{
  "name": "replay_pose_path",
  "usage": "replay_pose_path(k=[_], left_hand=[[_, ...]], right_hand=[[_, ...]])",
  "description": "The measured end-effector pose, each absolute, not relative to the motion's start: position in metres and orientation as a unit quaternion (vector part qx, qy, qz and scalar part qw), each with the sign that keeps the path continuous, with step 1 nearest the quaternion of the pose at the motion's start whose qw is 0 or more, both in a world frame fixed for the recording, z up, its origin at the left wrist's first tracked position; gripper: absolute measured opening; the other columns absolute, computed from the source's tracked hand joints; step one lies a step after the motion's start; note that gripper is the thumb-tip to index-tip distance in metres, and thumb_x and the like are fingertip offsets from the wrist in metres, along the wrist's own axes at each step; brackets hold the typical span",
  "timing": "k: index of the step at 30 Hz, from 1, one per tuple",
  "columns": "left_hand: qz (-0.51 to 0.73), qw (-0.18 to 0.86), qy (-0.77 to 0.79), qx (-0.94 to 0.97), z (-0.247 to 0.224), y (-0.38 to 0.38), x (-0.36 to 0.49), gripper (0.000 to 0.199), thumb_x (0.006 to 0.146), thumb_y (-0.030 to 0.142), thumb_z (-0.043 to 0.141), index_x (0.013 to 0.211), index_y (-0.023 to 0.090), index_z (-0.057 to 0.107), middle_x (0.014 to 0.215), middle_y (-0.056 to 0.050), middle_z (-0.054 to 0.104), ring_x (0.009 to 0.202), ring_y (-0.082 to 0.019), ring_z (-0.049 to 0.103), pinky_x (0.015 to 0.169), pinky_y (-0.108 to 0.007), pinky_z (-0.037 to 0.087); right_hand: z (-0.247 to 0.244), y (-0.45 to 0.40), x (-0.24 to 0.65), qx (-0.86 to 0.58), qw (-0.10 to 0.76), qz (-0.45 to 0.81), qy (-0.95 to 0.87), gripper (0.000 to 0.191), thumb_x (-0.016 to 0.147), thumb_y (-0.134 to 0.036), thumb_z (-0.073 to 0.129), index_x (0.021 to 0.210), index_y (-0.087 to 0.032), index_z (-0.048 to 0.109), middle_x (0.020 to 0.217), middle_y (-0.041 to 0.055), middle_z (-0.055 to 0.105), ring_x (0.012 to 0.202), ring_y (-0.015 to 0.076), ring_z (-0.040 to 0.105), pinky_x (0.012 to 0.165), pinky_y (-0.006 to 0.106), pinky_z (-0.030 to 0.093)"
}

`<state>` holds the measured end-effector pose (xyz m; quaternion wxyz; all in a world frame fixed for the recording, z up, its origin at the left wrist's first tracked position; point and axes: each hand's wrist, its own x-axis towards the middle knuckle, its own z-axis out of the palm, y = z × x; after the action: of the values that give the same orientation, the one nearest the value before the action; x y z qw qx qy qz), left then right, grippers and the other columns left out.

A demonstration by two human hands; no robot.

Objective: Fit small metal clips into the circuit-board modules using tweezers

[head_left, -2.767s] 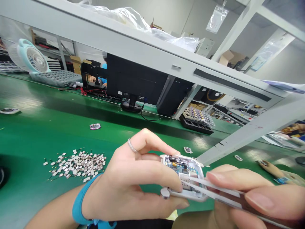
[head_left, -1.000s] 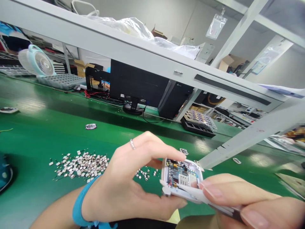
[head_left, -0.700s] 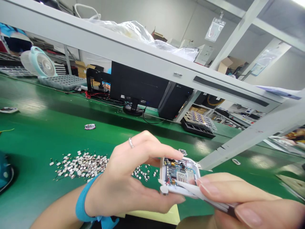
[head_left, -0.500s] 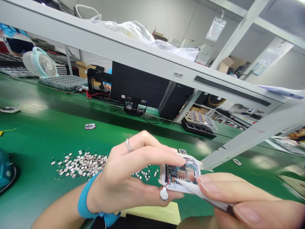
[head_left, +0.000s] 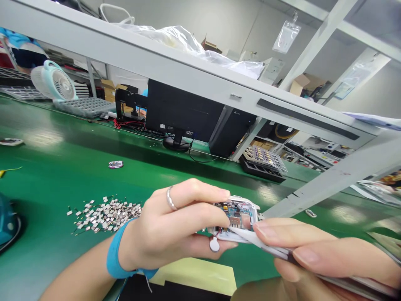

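My left hand (head_left: 175,223), with a ring and a blue wristband, grips a small white device housing (head_left: 255,211) by its left end. A circuit board (head_left: 234,219) shows inside the open housing, with my fingers covering its left part. A round silver disc (head_left: 214,244) on thin red wires hangs out at the lower left, by my thumb. My right hand (head_left: 326,255) pinches tweezers (head_left: 266,246) with pale tips. Their points reach into the housing and meet the lower edge of the board near my left fingertip. Whether they grip a part there is too small to tell.
A heap of small silver parts with wires (head_left: 109,215) lies left of my hands on the green table (head_left: 62,175). Another device housing (head_left: 115,164) lies beyond it. At the back stand a monitor (head_left: 181,108), a computer tower (head_left: 233,131) and a fan (head_left: 61,83). A white post (head_left: 322,179) rises at right.
My left fingers have shifted on the housing: one fingertip now presses down by the tweezer points, another rests on the top edge. The housing has moved slightly left and up.
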<state>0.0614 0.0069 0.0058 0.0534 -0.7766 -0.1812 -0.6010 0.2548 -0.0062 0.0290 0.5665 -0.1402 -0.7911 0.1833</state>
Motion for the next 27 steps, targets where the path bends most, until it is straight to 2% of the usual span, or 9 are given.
replay_pose_path(k=[6,11,17,22,27], left_hand=[[-0.603,0.067,-0.168,-0.777,0.003,0.012,0.062,0.019,0.066,0.021,0.072,0.078,0.012,0.06,0.095,-0.006,0.059,0.081,-0.013,0.061,0.073,-0.019,0.055],[-0.607,0.067,-0.157,-0.776,0.003,0.017,0.062,0.019,0.065,0.019,0.072,0.078,0.01,0.061,0.095,-0.008,0.06,0.081,-0.014,0.062,0.072,-0.021,0.055],[-0.604,0.068,-0.187,-0.772,0.007,0.013,0.061,0.019,0.065,0.015,0.072,0.079,0.01,0.062,0.095,-0.008,0.061,0.082,-0.013,0.061,0.073,-0.018,0.054],[-0.608,0.076,-0.202,-0.764,0.007,0.01,0.061,0.019,0.066,0.018,0.072,0.081,0.012,0.062,0.098,-0.007,0.061,0.083,-0.013,0.061,0.074,-0.018,0.055],[-0.607,0.082,-0.207,-0.763,0.006,0.009,0.061,0.019,0.066,0.021,0.072,0.081,0.013,0.063,0.097,-0.006,0.062,0.081,-0.012,0.061,0.072,-0.019,0.055]], right_hand=[[0.035,-0.006,0.261,-0.166,0.518,0.158,-0.824,0.034,0.07,0.0,0.061,0.097,-0.021,0.062,0.096,-0.0003,0.065,0.082,0.0183,0.064,0.073,0.023,0.058],[0.036,-0.005,0.252,-0.18,0.586,0.144,-0.777,0.023,0.069,-0.007,0.068,0.087,-0.021,0.066,0.085,0.0011,0.067,0.072,0.0196,0.065,0.067,0.026,0.058],[0.04,-0.005,0.239,-0.194,0.595,0.158,-0.764,0.019,0.067,-0.005,0.069,0.079,-0.019,0.068,0.079,0.0025,0.068,0.068,0.0192,0.065,0.063,0.025,0.058],[0.038,-0.006,0.232,-0.199,0.65,0.127,-0.722,0.014,0.068,-0.007,0.069,0.075,-0.019,0.068,0.073,0.001,0.068,0.061,0.0183,0.065,0.057,0.026,0.058],[0.033,-0.007,0.229,-0.165,0.652,0.167,-0.721,0.018,0.065,-0.001,0.069,0.077,-0.014,0.067,0.079,0.0026,0.068,0.067,0.0165,0.064,0.064,0.022,0.056]])
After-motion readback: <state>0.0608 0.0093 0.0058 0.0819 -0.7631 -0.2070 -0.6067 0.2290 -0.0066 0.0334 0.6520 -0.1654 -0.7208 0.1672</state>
